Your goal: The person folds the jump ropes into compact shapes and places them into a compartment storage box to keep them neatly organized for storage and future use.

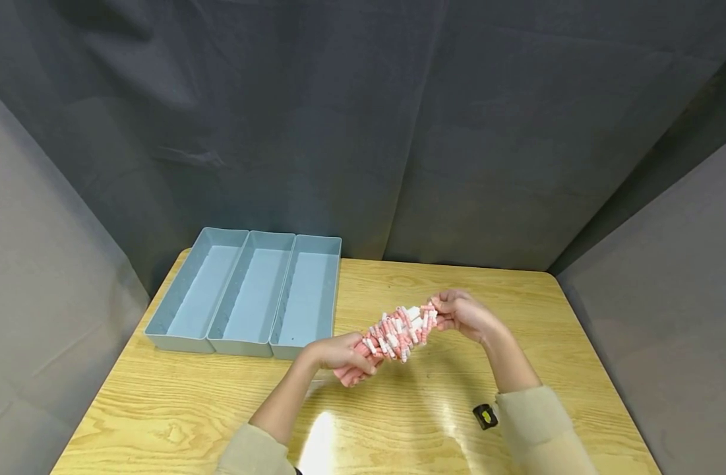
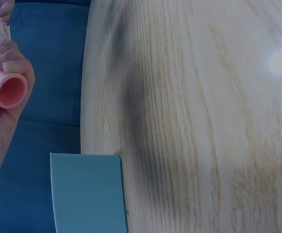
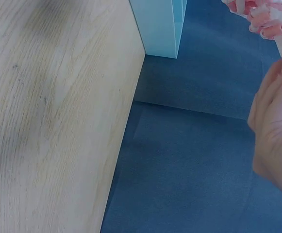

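A bundle of short pink and white tube-like pieces (image 1: 398, 333) is stretched at a slant between my two hands over the table. My left hand (image 1: 341, 353) grips its lower left end. There, in the left wrist view, two hollow pink tubes (image 2: 10, 91) show their round open ends past the fingers. At the upper right end my right hand (image 1: 463, 315) pinches the bundle between thumb and fingertips. In the right wrist view the pink and white pieces (image 3: 272, 22) stick out beyond the right hand's fingertips.
Three long blue-grey trays (image 1: 252, 290) stand side by side at the table's back left, with the left hand close to the nearest corner. Dark curtains (image 1: 398, 132) hang behind the wooden table (image 1: 173, 409). A small black device (image 1: 485, 416) shows beside the right sleeve.
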`<state>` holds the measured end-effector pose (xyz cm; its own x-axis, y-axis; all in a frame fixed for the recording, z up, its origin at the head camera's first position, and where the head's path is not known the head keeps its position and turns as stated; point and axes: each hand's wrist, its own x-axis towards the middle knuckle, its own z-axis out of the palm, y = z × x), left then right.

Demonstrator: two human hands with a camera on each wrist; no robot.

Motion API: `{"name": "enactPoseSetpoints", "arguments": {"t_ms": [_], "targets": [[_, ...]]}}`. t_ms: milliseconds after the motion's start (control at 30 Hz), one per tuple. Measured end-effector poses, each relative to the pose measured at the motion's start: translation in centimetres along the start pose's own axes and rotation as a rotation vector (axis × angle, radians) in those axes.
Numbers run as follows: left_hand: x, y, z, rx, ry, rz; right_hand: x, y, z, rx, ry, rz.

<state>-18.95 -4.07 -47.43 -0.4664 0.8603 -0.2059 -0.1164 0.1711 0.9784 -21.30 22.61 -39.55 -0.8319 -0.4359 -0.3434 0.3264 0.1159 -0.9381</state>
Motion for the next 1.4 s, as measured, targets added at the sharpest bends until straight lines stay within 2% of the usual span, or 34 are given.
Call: {"name": "enactPoseSetpoints", "arguments": {"t_ms": [233, 467, 567, 800, 900, 1033, 1233, 1400], "targets": [[0.0, -0.1, 0.1, -0.030, 0.001, -0.009, -0.1, -0.1, 0.5, -0.028, 0.057, 0.006], [0.0, -0.3, 0.0, -0.003, 0.003, 0.033, -0.3, -0.2, 0.6, 0.002, 0.062, -0.014], [0.0, -0.3, -0.1, -0.014, 0.010, 0.041, -0.3, 0.1, 0.4, 0.056, 0.009, -0.046], [0.0, -0.5, -0.3, -0.019, 0.010, 0.047, -0.4, 0.6, -0.1, 0.176, -0.180, -0.109], [0.0, -0.5, -0.3, -0.006, 0.005, 0.053, -0.4, 0.9, -0.3, 0.186, -0.216, -0.124], [0.0, -0.5, -0.2, -0.004, 0.016, 0.035, -0.5, 0.9, -0.4, 0.058, -0.167, -0.142], [0.0, -0.7, -0.1, -0.003, 0.024, -0.001, -0.9, 0.2, 0.4, -0.246, 0.016, -0.114], [0.1, -0.8, -0.2, 0.024, 0.029, 0.012, -1.1, -0.2, 1.4, -0.354, 0.140, -0.103]]}}
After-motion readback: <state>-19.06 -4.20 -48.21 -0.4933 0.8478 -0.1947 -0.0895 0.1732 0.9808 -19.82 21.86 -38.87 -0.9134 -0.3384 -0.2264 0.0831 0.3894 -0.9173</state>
